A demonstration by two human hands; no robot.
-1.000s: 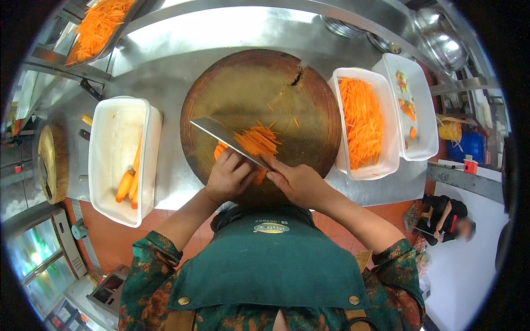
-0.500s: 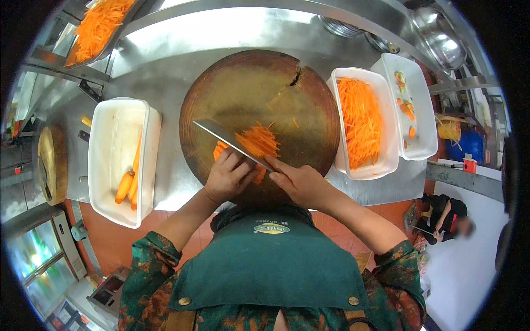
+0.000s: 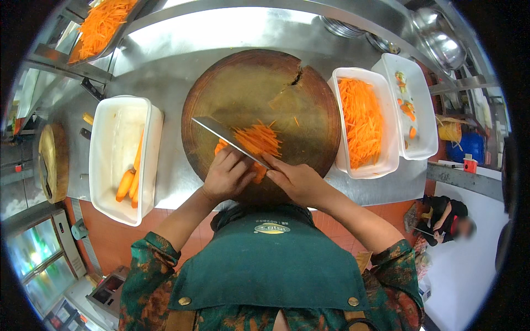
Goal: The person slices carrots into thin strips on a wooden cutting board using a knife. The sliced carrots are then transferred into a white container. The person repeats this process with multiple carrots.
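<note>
My right hand (image 3: pixel 295 180) is closed around the handle of a broad kitchen knife (image 3: pixel 214 130), whose blade slants up to the left across a round wooden chopping block (image 3: pixel 248 77). Close against the blade's near side, my left hand (image 3: pixel 223 174) presses down with curled fingers on carrot slices (image 3: pixel 220 146). More orange slices show between the two hands. On the blade's far side lies a small heap of carrot shreds (image 3: pixel 259 139). The fingers hide most of the slices, and the right hand covers the knife's handle.
Left of the block, a white tub (image 3: pixel 98 160) holds a few whole carrots (image 3: pixel 126 185). To the right stand a tub of carrot shreds (image 3: pixel 360 121) and a tub with scraps (image 3: pixel 425 140). A metal shelf rail (image 3: pixel 221 7) runs above the far side. Another person (image 3: pixel 444 218) sits at far right.
The knife and my right hand have shifted slightly left over the block. My left hand keeps nearly the same place on the carrot slices.
</note>
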